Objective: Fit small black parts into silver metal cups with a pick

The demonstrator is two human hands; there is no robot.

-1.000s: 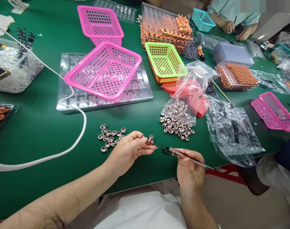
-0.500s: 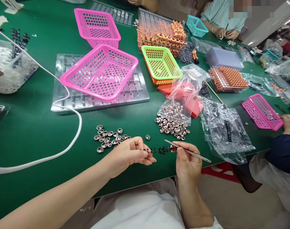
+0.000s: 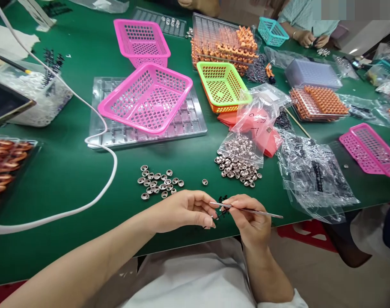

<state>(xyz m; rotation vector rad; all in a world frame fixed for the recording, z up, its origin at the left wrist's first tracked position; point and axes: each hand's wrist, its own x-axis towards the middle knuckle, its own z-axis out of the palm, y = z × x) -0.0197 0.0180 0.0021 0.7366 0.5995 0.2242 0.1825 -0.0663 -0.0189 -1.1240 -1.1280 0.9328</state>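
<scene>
My right hand [image 3: 253,220] grips slim metal tweezers [image 3: 262,212], their tip pointing left toward the other hand. A short black plastic strip with small knobs [image 3: 224,209] lies between my two hands, partly hidden by the fingers. The fingers of my left hand [image 3: 190,210] are curled and pinch around its near end. Whether my right fingertips also hold the strip is hard to see. Just beyond my left hand, several small silvery cup-shaped metal pieces [image 3: 157,176] are scattered, with a single metal piece [image 3: 204,182] apart from them. A larger heap of metal pieces [image 3: 239,167] spills from a clear bag [image 3: 259,122].
Behind are a pink basket [image 3: 117,109] on a metal tray [image 3: 195,122] and a green basket [image 3: 203,81]. A white cable [image 3: 113,171] curves across the left. Crumpled plastic bags [image 3: 310,171] and another pink basket [image 3: 368,149] lie right. Co-workers' hands [image 3: 307,39] are far back.
My hands have come closer together, and the black strip has gone from level to slanted and more covered. The tweezers lie flatter. The view has turned slightly left.
</scene>
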